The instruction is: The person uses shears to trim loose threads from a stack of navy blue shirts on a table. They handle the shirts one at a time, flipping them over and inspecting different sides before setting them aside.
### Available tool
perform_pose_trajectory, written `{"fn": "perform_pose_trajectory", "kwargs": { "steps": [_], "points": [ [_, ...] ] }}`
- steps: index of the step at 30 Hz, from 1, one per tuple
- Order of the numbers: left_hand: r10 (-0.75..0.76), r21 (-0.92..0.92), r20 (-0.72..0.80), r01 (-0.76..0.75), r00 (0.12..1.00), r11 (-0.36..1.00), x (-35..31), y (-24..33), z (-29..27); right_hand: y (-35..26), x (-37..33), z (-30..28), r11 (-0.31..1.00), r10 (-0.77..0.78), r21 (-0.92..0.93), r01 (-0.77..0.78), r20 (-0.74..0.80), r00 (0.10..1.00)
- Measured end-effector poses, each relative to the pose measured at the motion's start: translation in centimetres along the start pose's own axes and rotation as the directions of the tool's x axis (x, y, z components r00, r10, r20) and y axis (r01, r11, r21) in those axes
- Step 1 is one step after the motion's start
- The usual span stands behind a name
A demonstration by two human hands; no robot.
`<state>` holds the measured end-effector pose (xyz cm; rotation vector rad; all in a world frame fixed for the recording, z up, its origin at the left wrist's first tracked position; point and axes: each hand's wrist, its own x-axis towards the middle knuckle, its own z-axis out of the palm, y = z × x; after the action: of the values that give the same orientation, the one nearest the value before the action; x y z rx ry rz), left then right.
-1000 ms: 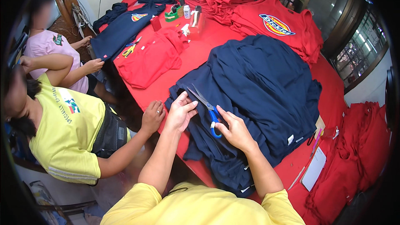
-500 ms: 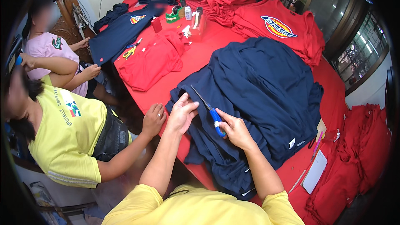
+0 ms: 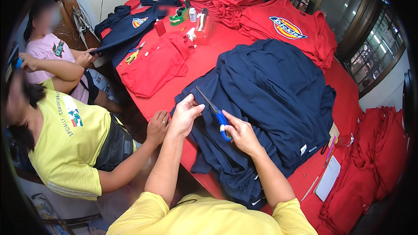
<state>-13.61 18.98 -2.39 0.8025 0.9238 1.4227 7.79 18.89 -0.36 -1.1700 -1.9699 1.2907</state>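
Note:
A large heap of navy shirts (image 3: 278,87) lies spread over the table before me. At its near left edge my left hand (image 3: 185,118) is closed, its fingertips pinching the navy cloth. In my right hand (image 3: 244,135) is a pair of blue-handled scissors (image 3: 222,124), gripped by the handles. The blades point away and to the left, over the cloth beside my left hand, and look nearly closed. Whether any thread lies between the blades is too small to tell.
Red shirts (image 3: 152,69) with yellow-handled scissors (image 3: 132,56) lie at the far left. A green tape dispenser (image 3: 177,18) and a white bottle (image 3: 192,15) stand behind. Red garments (image 3: 365,156) pile at the right, near a white pad (image 3: 328,178). Two people sit at left.
My left hand and the scissors stay almost where they were on the cloth. The person in pink has raised the edge of a navy shirt at the far left.

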Motion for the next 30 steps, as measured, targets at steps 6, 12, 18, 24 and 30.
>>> {"fn": "perform_pose_trajectory", "kwargs": {
  "steps": [6, 12, 18, 24, 30],
  "points": [
    [0.005, 0.053, 0.053, -0.008, 0.999, 0.999, -0.1, 0.5, 0.0, 1.5, -0.1, 0.7, 0.969, -0.23, -0.113, 0.219, -0.093, 0.969],
    [-0.003, 0.165, 0.087, -0.012, 0.996, 0.986, -0.4, 0.4, -0.2, 1.6, 0.3, 0.4, 0.991, -0.124, 0.03, 0.127, -0.077, 0.989],
    [0.139, 0.26, -0.053, -0.121, 0.989, 0.958, 0.7, 0.2, -0.8, 1.4, -1.4, -1.0, 0.803, -0.008, 0.595, -0.028, 0.057, 0.998],
    [0.501, 0.878, -0.285, 0.013, 0.817, 0.479, 3.8, -0.2, -6.1, -1.8, -10.0, -5.0, 0.87, 0.077, 0.492, -0.045, -0.044, 0.996],
    [0.598, 0.993, -0.08, 0.013, 0.797, 0.115, 5.1, -3.7, -6.0, -0.9, -19.5, -2.6, 0.963, 0.212, 0.212, -0.165, -0.222, 0.952]
  ]
}}
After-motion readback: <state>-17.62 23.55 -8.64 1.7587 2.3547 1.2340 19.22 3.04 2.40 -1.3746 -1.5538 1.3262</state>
